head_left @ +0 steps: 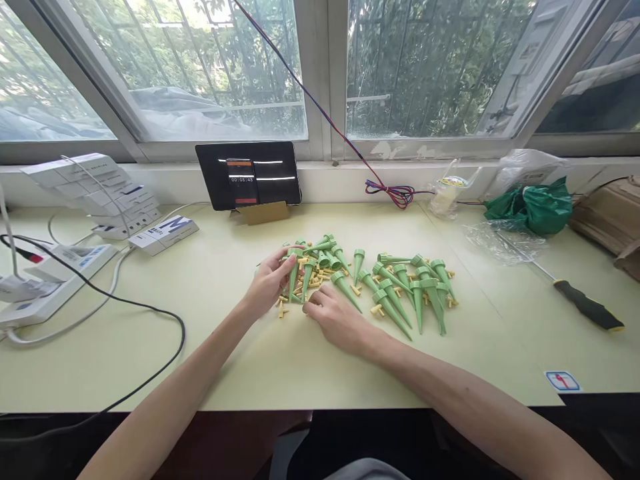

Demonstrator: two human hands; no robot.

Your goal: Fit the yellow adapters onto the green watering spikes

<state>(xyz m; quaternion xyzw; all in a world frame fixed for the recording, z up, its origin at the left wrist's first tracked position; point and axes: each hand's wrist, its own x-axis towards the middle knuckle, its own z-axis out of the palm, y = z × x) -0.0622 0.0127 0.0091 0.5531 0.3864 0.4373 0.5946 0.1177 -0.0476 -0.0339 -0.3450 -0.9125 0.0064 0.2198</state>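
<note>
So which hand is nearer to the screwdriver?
The right hand. It lies to the screwdriver's left, with a cluster of green spikes between them; the left hand is farther left, on the right hand's other side.

Both bare forearms angle inward from the lower corners of the view, the left forearm (200, 373) rising rightward and the right forearm (440, 367) lying lower and slanting leftward. The left hand (270, 280) reaches slightly farther forward, its wrist nearly straight, thumb and fingers brought together in a pinch. Near it but apart, the right hand (335, 317) is turned back-upward, fingers curled under, their tips partly hidden.
</note>
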